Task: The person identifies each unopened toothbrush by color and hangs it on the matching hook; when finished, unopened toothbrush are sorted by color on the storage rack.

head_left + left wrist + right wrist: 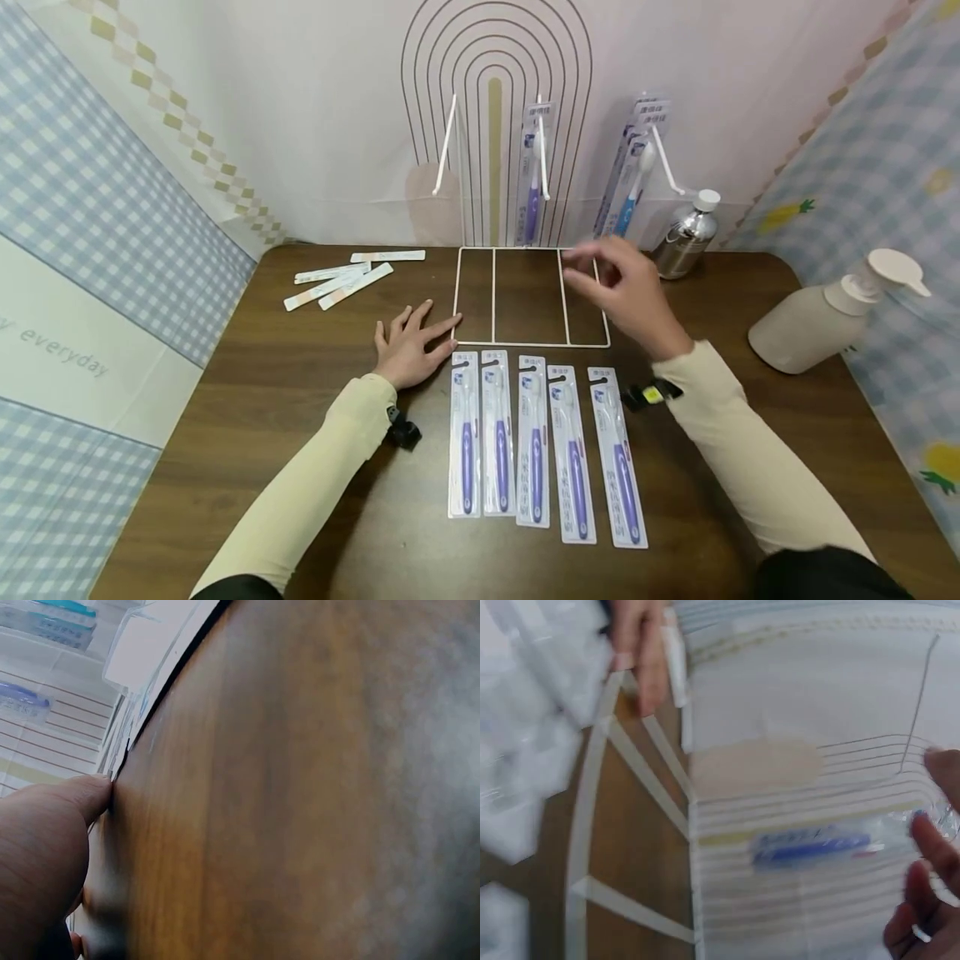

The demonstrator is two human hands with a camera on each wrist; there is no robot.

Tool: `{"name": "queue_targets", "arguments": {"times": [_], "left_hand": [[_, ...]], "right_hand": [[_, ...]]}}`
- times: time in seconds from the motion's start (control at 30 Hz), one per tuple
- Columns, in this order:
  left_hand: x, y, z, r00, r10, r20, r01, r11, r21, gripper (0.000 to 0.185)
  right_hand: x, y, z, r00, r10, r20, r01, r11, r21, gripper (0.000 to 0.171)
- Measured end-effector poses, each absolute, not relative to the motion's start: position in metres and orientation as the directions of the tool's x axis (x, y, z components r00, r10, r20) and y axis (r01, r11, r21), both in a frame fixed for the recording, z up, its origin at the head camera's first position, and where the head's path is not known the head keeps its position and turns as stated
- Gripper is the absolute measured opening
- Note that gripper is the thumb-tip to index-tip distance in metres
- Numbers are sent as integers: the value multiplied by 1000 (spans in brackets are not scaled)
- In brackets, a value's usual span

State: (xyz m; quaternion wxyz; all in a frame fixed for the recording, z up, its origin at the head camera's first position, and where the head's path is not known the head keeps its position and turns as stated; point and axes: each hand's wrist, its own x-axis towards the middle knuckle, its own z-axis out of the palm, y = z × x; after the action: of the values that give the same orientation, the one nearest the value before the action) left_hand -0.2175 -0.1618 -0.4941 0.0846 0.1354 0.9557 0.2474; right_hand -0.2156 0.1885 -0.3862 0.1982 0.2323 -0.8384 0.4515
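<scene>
Left hand [407,346] lies flat on the table [262,400], fingers spread, fingertips touching the rack base [529,342] at its left front corner. Five packed toothbrushes [536,442] lie in a row just in front of the base, bare table on both sides. Right hand [622,292] hovers over the base's right edge, fingers loosely curled, holding nothing.

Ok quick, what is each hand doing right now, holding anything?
Left hand: open, flat on the table, holding nothing.
Right hand: raised over the white wire frame, fingers loosely curled, holding nothing visible.
</scene>
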Motion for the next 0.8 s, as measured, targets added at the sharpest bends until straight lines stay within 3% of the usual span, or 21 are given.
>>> {"name": "queue_targets", "arguments": {"times": [0.2, 0.37, 0.6, 0.8], "left_hand": [[-219, -162, -493, -948, 304, -99, 217, 839, 499, 52], [-219, -164, -490, -947, 306, -99, 220, 841, 495, 53], [-221, -165, -485, -947, 308, -90, 229, 846, 482, 53], [-218, -161, -491, -943, 314, -110, 225, 846, 483, 53]], "right_hand": [[-161, 229, -433, -870, -342, 354, -491, 657, -572, 29], [-126, 246, -466, -923, -304, 236, -385, 731, -564, 34], [-106, 244, -485, -960, -250, 127, -278, 799, -534, 45], [-101, 244, -490, -971, -211, 115, -238, 792, -562, 42]]}}
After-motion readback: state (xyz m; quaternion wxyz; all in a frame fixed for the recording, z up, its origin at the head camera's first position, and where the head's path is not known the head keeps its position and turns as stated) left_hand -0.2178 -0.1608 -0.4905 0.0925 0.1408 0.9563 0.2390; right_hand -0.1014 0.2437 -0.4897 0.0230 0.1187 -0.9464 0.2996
